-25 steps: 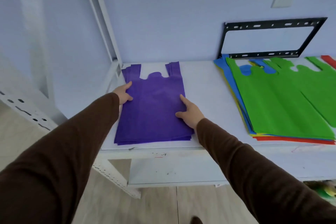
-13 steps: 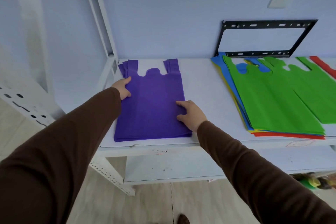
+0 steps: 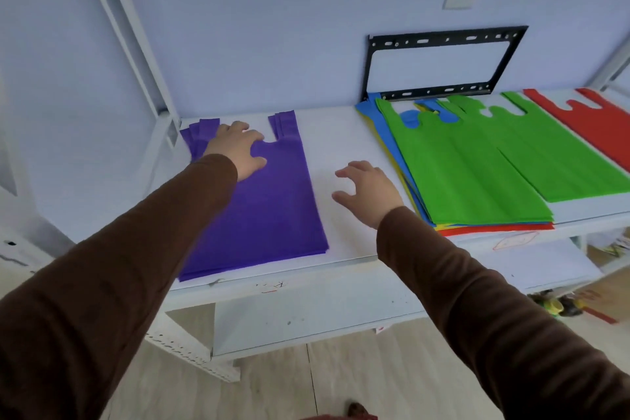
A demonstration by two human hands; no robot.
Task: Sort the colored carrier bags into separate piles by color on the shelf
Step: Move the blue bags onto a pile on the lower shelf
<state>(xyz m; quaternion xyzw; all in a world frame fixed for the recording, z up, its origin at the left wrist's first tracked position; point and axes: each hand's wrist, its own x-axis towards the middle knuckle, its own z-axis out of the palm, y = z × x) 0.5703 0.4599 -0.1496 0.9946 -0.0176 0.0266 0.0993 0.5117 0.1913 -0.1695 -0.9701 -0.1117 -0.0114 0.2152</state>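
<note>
Purple non-woven carrier bags pile [image 3: 266, 208]: left hand [image 3: 238, 152] presses flat on its handles, fingers spread; right hand [image 3: 370, 193] hovers empty right of pile, loosely curled. Square edges before releasing.

No text, label, brand or number can be read anywhere — the shelf's front edge [image 3: 272, 286] bears only small red and dark scribbles, and a red outline is drawn further right — none of it forms legible letters.

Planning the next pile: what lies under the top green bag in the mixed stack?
Under the green bag, blue, yellow and red edges show. How many bags of each lie there is hidden.
</note>
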